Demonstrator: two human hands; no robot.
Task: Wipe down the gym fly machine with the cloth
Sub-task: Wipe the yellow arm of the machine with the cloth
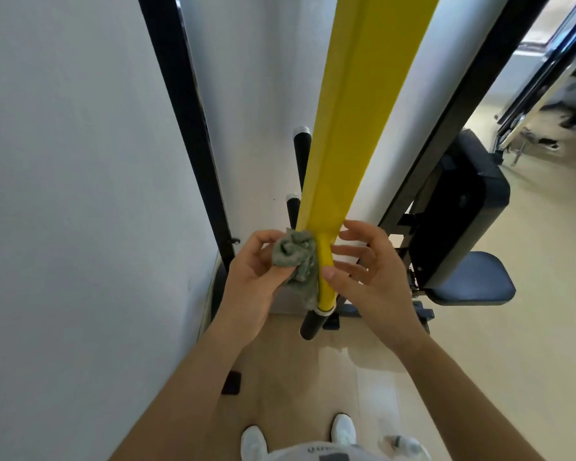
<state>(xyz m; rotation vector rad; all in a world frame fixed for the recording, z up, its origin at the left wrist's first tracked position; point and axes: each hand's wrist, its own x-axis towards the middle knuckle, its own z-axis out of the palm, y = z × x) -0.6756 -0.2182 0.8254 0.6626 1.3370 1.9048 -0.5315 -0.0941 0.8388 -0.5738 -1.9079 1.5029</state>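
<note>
- Head view: the left hand [250, 277] grasps a bunched grey-green cloth [295, 257], fingers and thumb curled about it, and presses it to the left face of the fly machine's yellow arm [363, 111] near its lower end.
- Right hand [373, 271] is unclenched, fingers spread at the right side of the same arm and thumb laid on its round lower tube; it appears to steady the arm and holds nothing.
- Cloth sits just above the black grip [311, 324] that ends the arm, and a fold hangs down beside the tube.
- Progress, as a judgement: wiping is under way at the bottom of the yellow arm. No wet streak or dust line shows on the upper length, so whether that part is done cannot be told.
- Outstanding, judged likewise: the black grip, seat [473, 277], back pad [463, 201] and black frame upright [187, 128] are well apart from the cloth and probably remain.
</note>
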